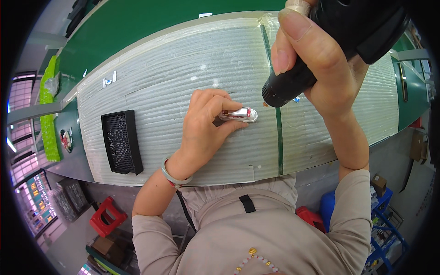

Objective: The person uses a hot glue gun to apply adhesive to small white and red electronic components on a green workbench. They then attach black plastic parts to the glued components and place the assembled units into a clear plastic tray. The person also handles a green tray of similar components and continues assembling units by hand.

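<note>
My left hand (204, 121) pinches a small white oval housing (250, 114) between thumb and fingers against the padded mat. Silver and red parts show inside the housing; part of it is hidden by my fingers. My right hand (323, 59) is wrapped round a black power screwdriver (293, 85), raised close to the camera. Its ribbed nose points down and left, to the right of the housing and apart from it. A bit in the nose cannot be made out.
A black tray (121, 142) with many tiny pieces, apparently screws, lies left of my left hand. The ribbed foam mat (183, 59) covers the green table (151, 16). A green tape strip (280, 151) crosses it. Small paper scraps (108, 82) lie far left. A red stool (107, 216) stands below.
</note>
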{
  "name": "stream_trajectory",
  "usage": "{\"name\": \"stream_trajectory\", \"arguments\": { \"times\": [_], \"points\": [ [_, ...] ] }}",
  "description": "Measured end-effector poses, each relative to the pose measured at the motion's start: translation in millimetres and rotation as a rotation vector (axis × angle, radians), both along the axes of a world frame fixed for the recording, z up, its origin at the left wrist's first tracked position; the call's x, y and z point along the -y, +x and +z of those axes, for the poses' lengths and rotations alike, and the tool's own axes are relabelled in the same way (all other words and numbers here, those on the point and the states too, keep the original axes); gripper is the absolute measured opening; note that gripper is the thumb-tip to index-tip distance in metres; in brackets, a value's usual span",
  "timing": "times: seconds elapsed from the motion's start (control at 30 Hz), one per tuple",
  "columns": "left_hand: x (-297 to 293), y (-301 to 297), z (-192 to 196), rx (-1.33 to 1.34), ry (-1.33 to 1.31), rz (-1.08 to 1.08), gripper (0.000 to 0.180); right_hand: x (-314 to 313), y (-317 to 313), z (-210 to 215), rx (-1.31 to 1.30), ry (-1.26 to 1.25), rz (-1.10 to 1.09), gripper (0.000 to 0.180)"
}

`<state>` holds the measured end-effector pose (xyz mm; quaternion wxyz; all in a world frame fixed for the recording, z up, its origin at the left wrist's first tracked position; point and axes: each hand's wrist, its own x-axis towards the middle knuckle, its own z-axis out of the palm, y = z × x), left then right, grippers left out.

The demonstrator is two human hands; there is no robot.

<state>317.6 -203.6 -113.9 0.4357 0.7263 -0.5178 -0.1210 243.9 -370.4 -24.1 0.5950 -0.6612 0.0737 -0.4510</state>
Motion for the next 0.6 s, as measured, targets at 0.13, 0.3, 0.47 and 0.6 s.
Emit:
{"name": "stream_trajectory", "arguments": {
  "times": [0.13, 0.3, 0.47, 0.6],
  "points": [
    [0.9, -1.0, -1.5, -0.007, 0.002, -0.014, 0.034, -4.7, -1.7, -3.9, -0.03, -0.001, 0.008, 0.052],
    [0.8, -3.3, -6.3, -0.038, -0.01, -0.028, 0.031, -9.2, -2.8, -11.3, -0.074, 0.007, 0.014, 0.055],
    [1.4, -5.3, -2.1, -0.104, 0.032, -0.015, 0.029, -13.6, -2.5, -16.4, -0.11, 0.013, 0.021, 0.059],
    [3.9, -7.2, -2.4, -0.126, 0.024, 0.015, 0.028, -14.0, -1.2, -20.1, -0.112, 0.026, 0.039, 0.063]
  ]
}}
